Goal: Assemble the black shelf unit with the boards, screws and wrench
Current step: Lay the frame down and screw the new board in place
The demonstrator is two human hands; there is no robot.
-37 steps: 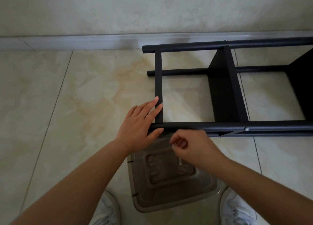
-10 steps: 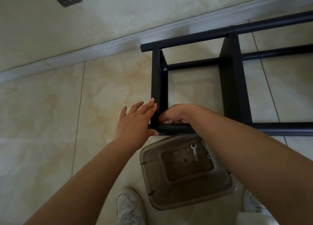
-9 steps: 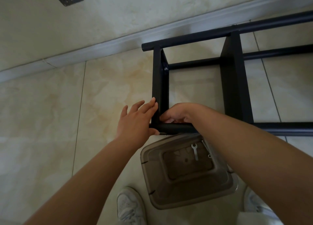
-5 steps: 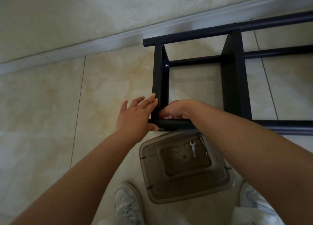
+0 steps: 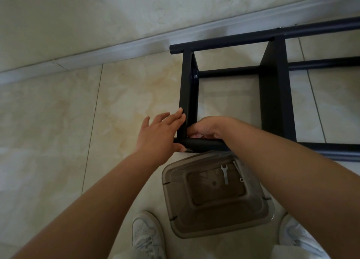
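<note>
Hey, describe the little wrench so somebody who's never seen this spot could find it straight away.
Look at the translucent brown plastic tub on the tiled floor, just in front of the black shelf frame and between the person's shoes. The wrench lies inside it, toward the frame. It is the small flat silver open-ended tool, larger than the tiny silver bits beside it.

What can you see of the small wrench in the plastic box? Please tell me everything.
The wrench is small, flat and silver, and looks like metal. It has an open forked end that points away from the person and a straight handle. It lies flat on the raised middle of the brownish see-through plastic box on the floor, close beside the right forearm. Neither hand touches it.
</note>
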